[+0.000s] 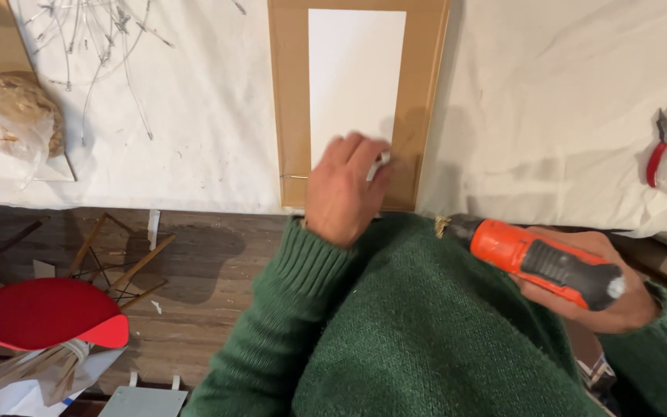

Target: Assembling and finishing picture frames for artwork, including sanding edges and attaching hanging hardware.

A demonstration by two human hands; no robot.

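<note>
The left hand [343, 189] is curling loosely, fingertips pinching a small white piece [380, 162] on the cardboard [293, 100]. The right hand [588, 282] is wrapping tight around an orange drill [538, 259], just beside the green sweater [426, 332].

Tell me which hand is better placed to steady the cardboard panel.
Left. The left hand already rests on the cardboard panel at its lower edge; the right hand holds the orange power screwdriver off the table.

Left hand [343, 189] reaches forward, back of hand up, fingers curled, pinching. Right hand [607, 282] held close to the torso, fingers wrapped in a full grip. Both forearms green-sleeved.
</note>
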